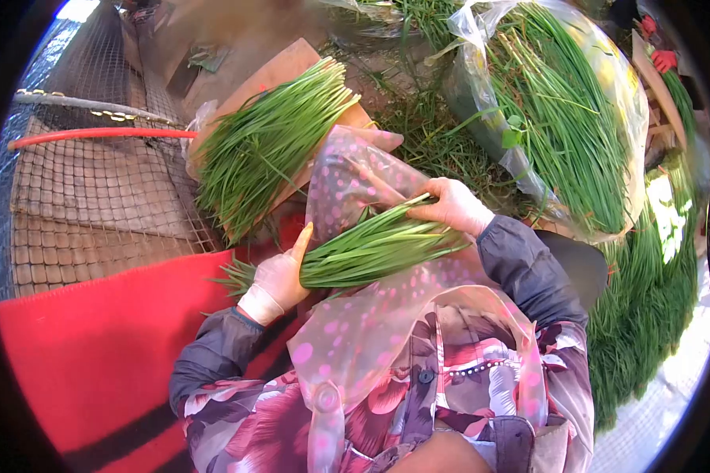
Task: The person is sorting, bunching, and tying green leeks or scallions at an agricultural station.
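Observation:
A bundle of long green chives (379, 252) lies across my lap, over a clear apron with pink dots (386, 315). My left hand (280, 276), in a thin pale glove, is wrapped round the leafy end with its thumb pointing up. My right hand (454, 206), gloved too, grips the cut-stem end, its fingers partly behind the stalks. Just beyond my left hand, a larger pile of chives (272, 150) rests on a tilted wooden board (296, 57), pale stem ends toward the upper right.
At the upper right stands a clear plastic bag (481, 94) packed with chives. More chives (639, 315) are heaped along the right. A red blanket (95, 323) covers the lower left, below wire mesh (95, 181) and a red hoop (102, 138). Another person's red-gloved hand (664, 61) shows far right.

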`<state>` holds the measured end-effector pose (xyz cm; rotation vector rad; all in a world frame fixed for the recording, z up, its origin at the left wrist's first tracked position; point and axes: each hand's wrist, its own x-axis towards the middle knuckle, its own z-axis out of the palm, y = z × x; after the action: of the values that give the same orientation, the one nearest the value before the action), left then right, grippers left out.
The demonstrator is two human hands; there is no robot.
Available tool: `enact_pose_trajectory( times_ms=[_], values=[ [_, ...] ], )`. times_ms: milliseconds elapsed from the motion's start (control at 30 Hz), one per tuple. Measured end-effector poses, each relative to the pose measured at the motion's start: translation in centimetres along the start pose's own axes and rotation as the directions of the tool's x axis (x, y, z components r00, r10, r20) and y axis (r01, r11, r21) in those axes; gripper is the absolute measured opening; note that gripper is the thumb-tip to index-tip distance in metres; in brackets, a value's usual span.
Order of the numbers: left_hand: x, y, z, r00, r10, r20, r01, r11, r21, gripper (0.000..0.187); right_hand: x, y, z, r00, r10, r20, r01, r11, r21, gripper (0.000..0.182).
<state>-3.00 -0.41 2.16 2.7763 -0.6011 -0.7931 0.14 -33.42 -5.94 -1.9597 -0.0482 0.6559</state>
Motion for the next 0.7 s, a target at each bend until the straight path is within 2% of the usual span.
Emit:
enact_pose_trajectory(
  times_ms=[33,67,100,133,200,267,300,333,433,500,533,600,633,700],
  values=[
    [-0.1,0.0,0.1,1.000,-0.016,0.010,0.015,0.996,0.086,0.085,-0.4,-0.1,0.2,0.999,0.037,0.025,-0.041,0.982,0.186,0.033],
    [-0.2,0.0,0.2,0.999,-0.031,0.019,0.028,0.985,0.171,0.084,-0.5,-0.1,0.2,0.999,0.036,0.034,-0.041,0.982,0.182,0.033],
    [-0.2,-0.3,0.5,1.000,-0.006,-0.027,0.011,0.982,0.190,0.094,-0.6,0.0,0.2,0.998,0.035,0.055,-0.049,0.961,0.273,0.033],
    [-0.4,-0.6,0.6,1.000,-0.011,-0.026,0.015,0.982,0.187,0.094,-0.8,-0.1,0.2,0.997,0.035,0.075,-0.060,0.930,0.362,0.033],
    [-0.4,-1.0,0.4,0.974,0.160,-0.163,-0.109,0.953,0.284,0.086,-1.0,-0.5,0.1,0.993,0.080,0.083,-0.104,0.928,0.358,0.030],
    [-0.5,0.2,-1.8,0.916,0.282,-0.285,-0.177,0.921,0.346,0.079,-0.6,-0.3,-0.3,0.999,0.023,0.029,-0.025,0.996,0.090,0.028],
    [-0.4,0.9,-3.2,0.905,0.281,-0.320,-0.177,0.932,0.317,0.072,-1.0,-1.7,-1.1,1.000,0.011,-0.003,-0.011,1.000,-0.001,0.027],
    [-0.1,1.4,-4.2,0.892,0.279,-0.357,-0.179,0.941,0.288,0.065,-0.7,-1.1,-1.2,1.000,-0.015,-0.027,0.016,1.000,0.024,0.030],
    [0.8,0.9,-5.4,0.877,0.298,-0.377,-0.185,0.933,0.308,0.067,-1.3,-2.1,-2.5,1.000,-0.013,-0.009,0.014,0.998,0.054,0.033],
    [1.6,0.7,-5.5,0.861,0.318,-0.398,-0.192,0.926,0.325,0.069,-1.9,-3.2,-3.2,0.997,0.060,0.052,-0.072,0.963,0.259,0.032],
    [2.0,0.9,-5.7,0.857,0.330,-0.395,-0.204,0.922,0.328,0.069,-2.0,-2.8,-3.3,0.997,0.065,0.040,-0.073,0.962,0.262,0.032],
    [2.5,1.4,-6.2,0.885,0.260,-0.388,-0.170,0.953,0.250,0.064,-1.5,-2.0,-3.3,1.000,0.014,-0.017,-0.002,0.825,0.566,0.025],
    [2.8,1.5,-6.3,0.887,0.237,-0.396,-0.171,0.966,0.194,0.063,-1.3,-2.1,-3.8,0.997,0.003,-0.083,0.036,0.887,0.461,0.021],
    [3.2,1.9,-6.3,0.863,0.263,-0.432,-0.200,0.962,0.187,0.064,-1.2,-2.3,-4.9,0.977,0.034,-0.212,0.086,0.843,0.531,0.021]
  ],
)
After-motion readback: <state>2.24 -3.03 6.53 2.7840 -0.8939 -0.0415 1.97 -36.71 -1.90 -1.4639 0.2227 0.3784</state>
